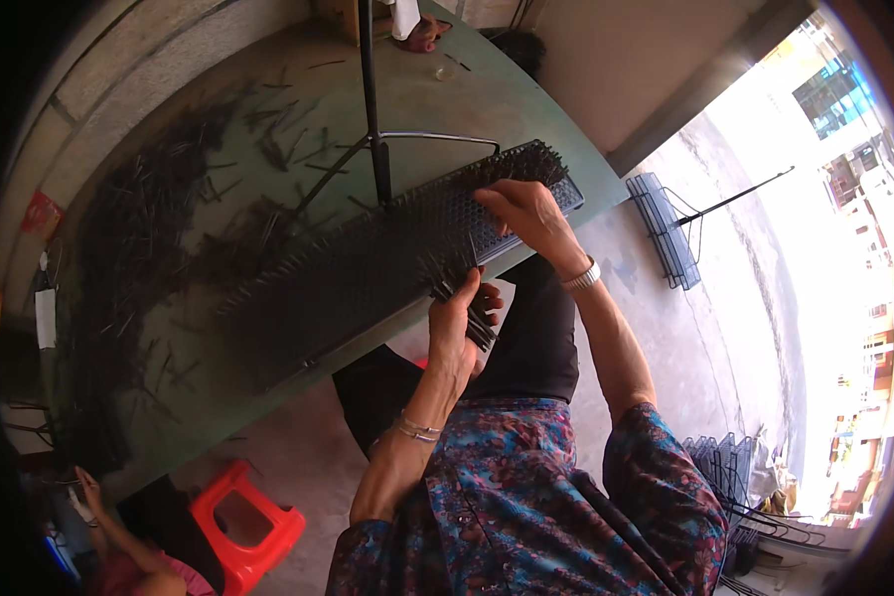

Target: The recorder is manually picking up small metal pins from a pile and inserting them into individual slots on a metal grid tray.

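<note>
A long black panel with a honeycomb of holes (451,212) lies slantwise along the table's near edge. Dark thin strips stand up from much of it, densest at its far right end. In my left hand (454,320), just off the panel's near edge, is a bundle of dark strips (451,275), fanning out past the fingers. My right hand (523,213) is bent over the panel's right part, thumb and fingers pinched close to the holes. Whatever is between those fingertips is too small to make out. A black rod on a bent metal frame (378,149) rises behind the panel.
Loose dark strips (139,228) are heaped on the green table (556,109) at left. Another rod-mounted frame (664,230) is on the floor at right. At lower left are a red plastic stool (286,531) and another person's arm (119,536).
</note>
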`<state>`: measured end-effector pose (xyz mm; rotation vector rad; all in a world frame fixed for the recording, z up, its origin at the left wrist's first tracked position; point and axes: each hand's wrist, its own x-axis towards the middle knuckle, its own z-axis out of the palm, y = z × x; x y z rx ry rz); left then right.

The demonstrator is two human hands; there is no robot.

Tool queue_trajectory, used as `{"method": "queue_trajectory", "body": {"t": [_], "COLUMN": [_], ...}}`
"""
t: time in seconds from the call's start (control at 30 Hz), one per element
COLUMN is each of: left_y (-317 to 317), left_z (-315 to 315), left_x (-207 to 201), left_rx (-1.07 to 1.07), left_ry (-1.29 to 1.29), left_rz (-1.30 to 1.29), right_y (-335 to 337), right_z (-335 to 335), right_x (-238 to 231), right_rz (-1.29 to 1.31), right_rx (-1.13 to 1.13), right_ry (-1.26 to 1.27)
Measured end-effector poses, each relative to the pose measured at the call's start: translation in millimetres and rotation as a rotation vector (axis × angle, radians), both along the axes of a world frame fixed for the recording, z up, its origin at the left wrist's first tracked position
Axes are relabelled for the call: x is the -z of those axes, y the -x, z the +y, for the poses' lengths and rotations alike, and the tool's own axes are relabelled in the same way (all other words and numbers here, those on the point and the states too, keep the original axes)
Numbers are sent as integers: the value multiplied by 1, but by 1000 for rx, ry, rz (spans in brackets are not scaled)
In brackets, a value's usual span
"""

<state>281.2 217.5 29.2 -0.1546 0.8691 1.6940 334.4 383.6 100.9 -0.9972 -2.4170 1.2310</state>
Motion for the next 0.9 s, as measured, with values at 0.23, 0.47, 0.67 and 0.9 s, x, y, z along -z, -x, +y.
{"method": "queue_trajectory", "body": {"t": [0.23, 0.47, 0.67, 0.9], "left_y": [3, 6, 9, 4], "left_z": [-5, -4, -4, -4], "left_x": [-5, -13, -8, -13], "left_rx": [80, 102, 113, 85], "left_ry": [44, 103, 124, 145], "left_rz": [201, 315, 279, 293], "right_y": [-28, -28, -26, -27], "right_z": [-14, -13, -5, -2], "right_x": [16, 6, 10, 13], "right_rz": [147, 113, 95, 124], "right_rx": [-211, -165, -165, -168], "right_ry": [355, 476, 492, 609]}}
